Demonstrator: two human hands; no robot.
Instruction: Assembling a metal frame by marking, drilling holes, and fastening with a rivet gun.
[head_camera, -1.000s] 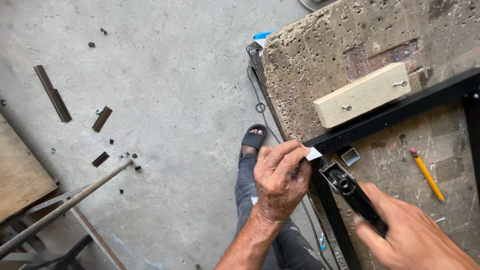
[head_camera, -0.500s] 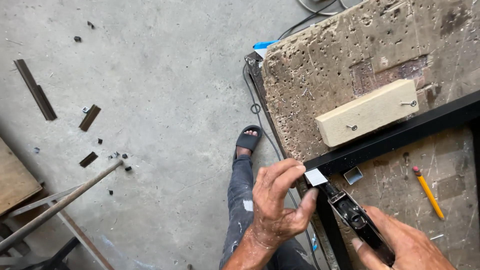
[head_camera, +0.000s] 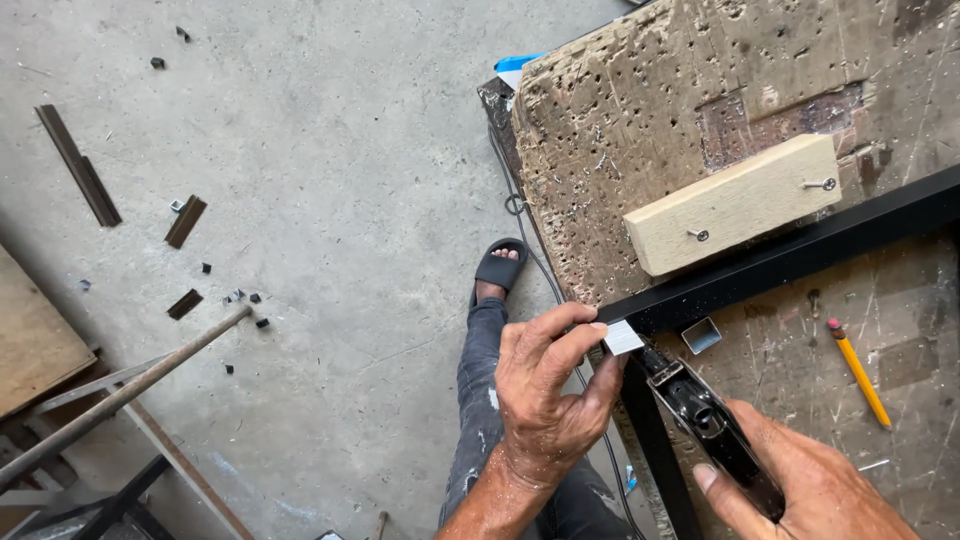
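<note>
My left hand (head_camera: 545, 385) pinches a small light-grey square end cap (head_camera: 622, 338) between thumb and forefinger, right at the open end of a black square metal tube (head_camera: 800, 255) lying across a pitted workbench (head_camera: 640, 110). My right hand (head_camera: 810, 485), at the lower right, grips a black hand tool (head_camera: 715, 425) whose nose points up toward the cap and the tube's corner. A second black tube runs down from that corner. A loose grey cap (head_camera: 701, 335) lies just right of the tool's tip.
A pale wooden block (head_camera: 735, 203) is screwed to the bench behind the tube. A yellow pencil (head_camera: 858, 372) lies at the right. A cable (head_camera: 545, 265) hangs by the bench edge. My sandalled foot (head_camera: 497, 268) stands on the concrete floor, with metal offcuts (head_camera: 185, 220) and a long rod (head_camera: 130, 390) to the left.
The view shifted so the bench and hands sit lower right. My left hand has moved the cap closer to the tube's end, and the tool has followed up toward it.
</note>
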